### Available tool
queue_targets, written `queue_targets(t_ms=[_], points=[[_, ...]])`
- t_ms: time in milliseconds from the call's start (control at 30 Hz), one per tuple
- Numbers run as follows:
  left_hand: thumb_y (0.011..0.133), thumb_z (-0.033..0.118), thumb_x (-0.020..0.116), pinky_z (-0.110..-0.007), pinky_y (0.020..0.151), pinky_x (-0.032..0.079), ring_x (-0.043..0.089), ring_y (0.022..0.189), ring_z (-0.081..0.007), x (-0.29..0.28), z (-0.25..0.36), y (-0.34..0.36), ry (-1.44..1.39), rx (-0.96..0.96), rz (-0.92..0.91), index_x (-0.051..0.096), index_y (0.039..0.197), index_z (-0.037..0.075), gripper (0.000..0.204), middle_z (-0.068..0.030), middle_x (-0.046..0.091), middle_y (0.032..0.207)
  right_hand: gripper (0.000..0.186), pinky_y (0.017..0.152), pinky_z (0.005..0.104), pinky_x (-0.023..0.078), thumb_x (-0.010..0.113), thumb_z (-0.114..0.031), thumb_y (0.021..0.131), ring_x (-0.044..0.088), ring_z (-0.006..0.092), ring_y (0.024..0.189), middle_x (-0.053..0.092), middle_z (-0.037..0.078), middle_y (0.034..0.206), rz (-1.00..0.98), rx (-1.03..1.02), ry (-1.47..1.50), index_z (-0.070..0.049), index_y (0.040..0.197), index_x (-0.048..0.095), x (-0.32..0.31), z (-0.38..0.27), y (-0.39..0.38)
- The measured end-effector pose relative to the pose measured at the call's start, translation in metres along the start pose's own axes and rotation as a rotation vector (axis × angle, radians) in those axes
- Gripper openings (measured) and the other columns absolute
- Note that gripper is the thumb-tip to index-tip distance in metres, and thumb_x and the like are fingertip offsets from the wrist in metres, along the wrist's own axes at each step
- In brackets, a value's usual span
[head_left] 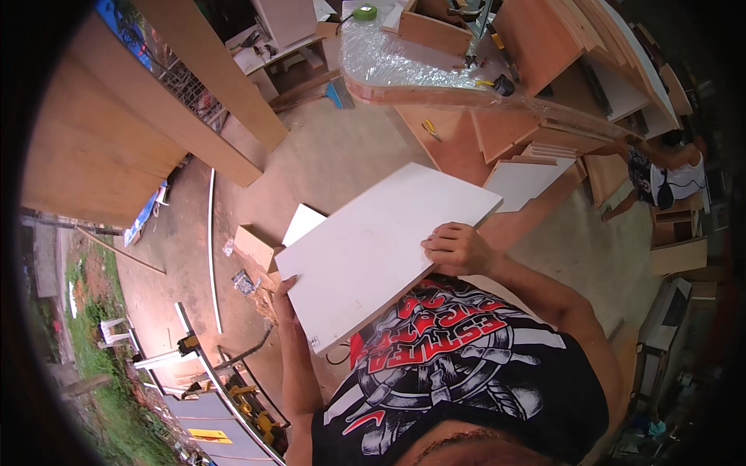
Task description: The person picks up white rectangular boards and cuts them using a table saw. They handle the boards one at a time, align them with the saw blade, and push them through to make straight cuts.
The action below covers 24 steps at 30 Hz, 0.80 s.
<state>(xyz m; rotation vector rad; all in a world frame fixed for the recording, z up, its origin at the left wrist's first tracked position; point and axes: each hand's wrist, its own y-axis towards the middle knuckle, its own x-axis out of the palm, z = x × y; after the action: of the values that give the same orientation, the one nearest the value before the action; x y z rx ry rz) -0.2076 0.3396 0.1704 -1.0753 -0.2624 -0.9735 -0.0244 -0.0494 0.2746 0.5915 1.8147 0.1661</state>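
A flat white board (373,248) with a pale brown edge is held up in front of my body, slanting from lower left to upper right. My left hand (287,293) grips its left edge, thumb on the upper face and the other fingers hidden beneath. Curled over the near long edge is my right hand (457,248), its fingers on the white face and its thumb out of sight. A small white sticker (314,340) sits at the board's near left corner.
Ahead stands a workbench covered in clear plastic wrap (420,58), with a green tape measure (364,12). Stacked white boards (536,175) lie below it, near yellow-handled pliers (431,130). Tall brown panels (101,132) lean at left. Another person (668,171) is at far right.
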Motion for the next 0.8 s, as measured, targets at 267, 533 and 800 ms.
queue_targets(t_ms=[267, 533, 800], points=[[0.078, 0.03, 0.062, -0.043, 0.084, 0.057, 0.065, 0.103, -0.0361, 0.024, 0.071, 0.009, 0.114, 0.464, 0.002, 0.041, 0.139, -0.006, 0.074, -0.0268, 0.057, 0.12, 0.038, 0.102, 0.0438, 0.046, 0.081, -0.017, 0.065, 0.059, 0.022, 0.107, 0.063, 0.0, 0.11, 0.247, -0.018, -0.024, -0.013, 0.097, 0.06, 0.006, 0.022, 0.054], [0.074, 0.029, 0.061, -0.044, 0.085, 0.057, 0.062, 0.104, -0.0345, 0.14, 0.103, 0.009, 0.088, 0.62, -0.048, 0.038, 0.142, 0.001, 0.077, -0.0218, 0.056, 0.119, 0.083, 0.109, 0.0466, 0.036, 0.073, -0.061, 0.076, 0.057, 0.0326, 0.11, 0.059, 0.016, 0.114, 0.25, 0.524, -0.148, -0.009, 0.135, 0.048, -0.1, 0.113, 0.067], [0.084, 0.024, 0.062, -0.04, 0.088, 0.056, 0.062, 0.109, -0.0309, 0.136, 0.147, 0.096, 0.519, 0.547, -0.096, 0.037, 0.142, -0.004, 0.069, -0.0203, 0.056, 0.125, 0.048, 0.083, 0.0316, 0.044, 0.053, -0.044, 0.101, 0.055, 0.0114, 0.092, 0.064, 0.003, 0.093, 0.339, 1.023, 0.781, 0.001, 0.106, 0.066, -0.009, 0.218, 0.019]])
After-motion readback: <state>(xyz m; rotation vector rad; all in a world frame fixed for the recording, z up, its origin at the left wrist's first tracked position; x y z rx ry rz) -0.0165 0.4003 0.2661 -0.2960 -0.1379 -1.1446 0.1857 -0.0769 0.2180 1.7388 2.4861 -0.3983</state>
